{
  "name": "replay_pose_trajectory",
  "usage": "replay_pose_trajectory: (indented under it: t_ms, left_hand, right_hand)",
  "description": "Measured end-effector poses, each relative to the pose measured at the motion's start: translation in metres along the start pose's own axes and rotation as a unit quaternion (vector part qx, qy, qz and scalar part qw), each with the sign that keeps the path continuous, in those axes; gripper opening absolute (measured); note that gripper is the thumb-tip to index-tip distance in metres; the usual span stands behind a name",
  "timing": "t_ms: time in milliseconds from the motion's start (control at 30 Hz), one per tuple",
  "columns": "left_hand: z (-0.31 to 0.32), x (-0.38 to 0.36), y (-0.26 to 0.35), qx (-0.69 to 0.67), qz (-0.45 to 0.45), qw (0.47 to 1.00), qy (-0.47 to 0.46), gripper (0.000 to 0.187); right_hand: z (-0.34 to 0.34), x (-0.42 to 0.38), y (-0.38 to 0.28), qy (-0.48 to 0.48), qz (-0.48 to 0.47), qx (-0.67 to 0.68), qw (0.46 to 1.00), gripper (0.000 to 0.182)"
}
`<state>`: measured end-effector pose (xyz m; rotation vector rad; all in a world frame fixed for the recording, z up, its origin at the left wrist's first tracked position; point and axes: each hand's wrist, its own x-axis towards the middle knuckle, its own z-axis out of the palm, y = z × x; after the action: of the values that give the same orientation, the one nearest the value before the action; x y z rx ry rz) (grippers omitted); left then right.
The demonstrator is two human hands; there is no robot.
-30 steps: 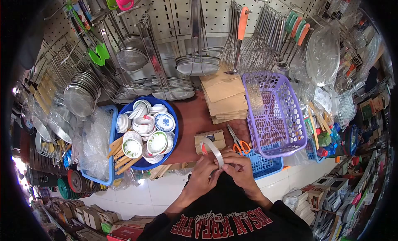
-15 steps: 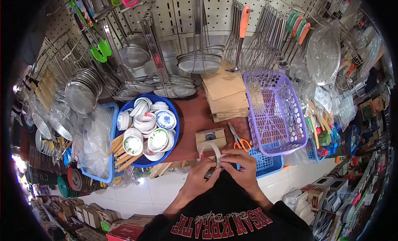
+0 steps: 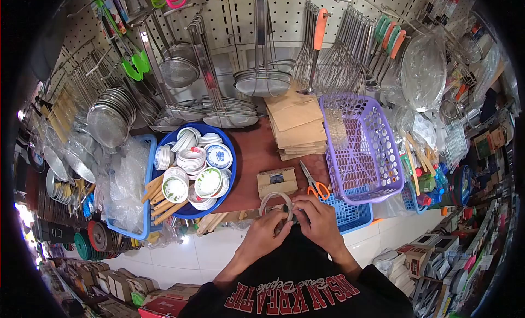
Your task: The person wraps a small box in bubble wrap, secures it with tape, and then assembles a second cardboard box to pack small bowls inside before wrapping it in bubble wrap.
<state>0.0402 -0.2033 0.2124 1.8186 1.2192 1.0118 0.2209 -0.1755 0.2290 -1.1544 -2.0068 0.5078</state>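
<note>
A pale ring that looks like a roll of tape is held up in front of my chest. My left hand is closed around its lower side. The fingertips of my right hand are pinched together at the roll's right edge; whether a loose tape end lies between them I cannot make out. Just beyond the roll, a small cardboard piece with a dark round mark lies on the reddish-brown table. Scissors with orange handles lie to its right.
A blue round basin of stacked small dishes and wooden handles stands left. Brown paper sheets are piled at the back, beside a purple basket. A blue basket sits below it. Strainers and whisks hang behind.
The roll has turned in my hands, so its round opening faces me more. My right fingers have shifted slightly along its edge.
</note>
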Motion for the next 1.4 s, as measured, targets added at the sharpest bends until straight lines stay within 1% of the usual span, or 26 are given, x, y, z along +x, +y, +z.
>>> replay_pose_trajectory:
  t_ms: [100, 233, 433, 533, 633, 733, 833, 933, 1033, 1100, 1200, 1233, 1300, 1400]
  left_hand:
    - [-0.002, -0.002, 0.001, 0.005, -0.009, 1.000, -0.001, 0.017]
    - [-0.003, -0.002, 0.003, 0.023, -0.011, 1.000, 0.004, 0.017]
    - [-0.001, -0.002, 0.004, 0.100, 0.066, 0.993, 0.018, 0.018]
    - [0.000, -0.004, 0.002, 0.116, 0.068, 0.991, -0.004, 0.020]
    - [0.002, -0.002, 0.001, 0.138, 0.109, 0.984, 0.007, 0.019]
    - [0.003, 0.000, 0.002, 0.143, 0.115, 0.983, 0.004, 0.019]
    - [0.003, -0.002, 0.002, 0.135, 0.078, 0.987, -0.029, 0.021]
    - [0.002, 0.000, 0.004, 0.133, 0.083, 0.987, -0.032, 0.021]
    - [0.002, -0.001, 0.001, 0.102, 0.074, 0.992, -0.028, 0.019]
    - [0.002, -0.002, 0.001, 0.069, 0.047, 0.996, -0.027, 0.017]
    - [-0.001, -0.003, 0.002, 0.005, -0.020, 0.999, -0.040, 0.018]
    - [-0.002, -0.003, 0.002, -0.019, -0.047, 0.998, -0.047, 0.019]
    - [-0.002, -0.002, 0.003, -0.031, -0.047, 0.998, -0.041, 0.019]
    - [0.000, -0.001, 0.005, -0.041, -0.046, 0.998, -0.034, 0.019]
  right_hand:
    - [-0.001, -0.003, 0.006, -0.001, -0.006, 0.050, 0.999, 0.019]
    - [-0.005, -0.003, 0.004, 0.023, -0.031, 0.020, 0.999, 0.022]
    - [-0.012, -0.004, 0.006, 0.025, -0.070, -0.033, 0.997, 0.022]
    - [-0.015, -0.007, 0.009, 0.019, -0.086, -0.053, 0.995, 0.022]
    - [-0.018, -0.006, 0.009, 0.018, -0.106, -0.077, 0.991, 0.022]
    - [-0.019, -0.006, 0.007, 0.008, -0.104, -0.095, 0.990, 0.024]
    - [-0.016, -0.006, 0.008, 0.013, -0.101, -0.106, 0.989, 0.024]
    - [-0.016, -0.004, 0.006, 0.026, -0.100, -0.104, 0.989, 0.023]
    - [-0.015, -0.003, 0.008, 0.026, -0.099, -0.092, 0.990, 0.022]
    - [-0.017, -0.003, 0.009, 0.018, -0.094, -0.077, 0.992, 0.022]
    - [-0.019, -0.003, 0.008, 0.000, -0.036, 0.004, 0.999, 0.021]
    - [-0.019, -0.002, 0.008, -0.002, -0.031, 0.023, 0.999, 0.021]
    - [-0.020, -0.001, 0.007, -0.005, -0.024, 0.063, 0.998, 0.020]
    - [-0.016, -0.002, 0.010, -0.001, -0.030, 0.061, 0.998, 0.017]
